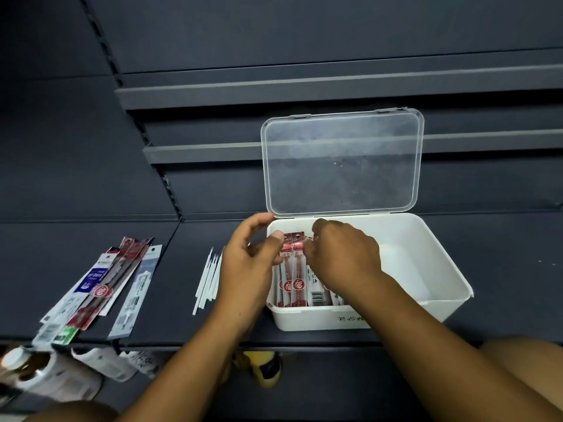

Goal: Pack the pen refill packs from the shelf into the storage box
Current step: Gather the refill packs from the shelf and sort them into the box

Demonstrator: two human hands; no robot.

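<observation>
Left hand (246, 263): thumb and curled fingers pinch the top left edge of the red refill packs (294, 269); palm turned right, forearm coming up from the bottom centre. Right hand (344, 257): back of hand up, fingers curled down onto the top right edge of the same packs, pinching them; fingertips mostly hidden behind the knuckles. Forearm enters from the lower right, crossing the box's front wall. Packs stand side by side, tilted, against the left wall of the white storage box (451, 269), with further packs just to their right; the box's right half shows bare floor. Clear lid (341, 162) hinged upright at the back. Box sits on the dark shelf (502, 254), near its front edge. Loose white refills (208, 278) lie just left of the box; a fanned pile of refill packs (100, 284) lies further left, overhanging the front edge.
</observation>
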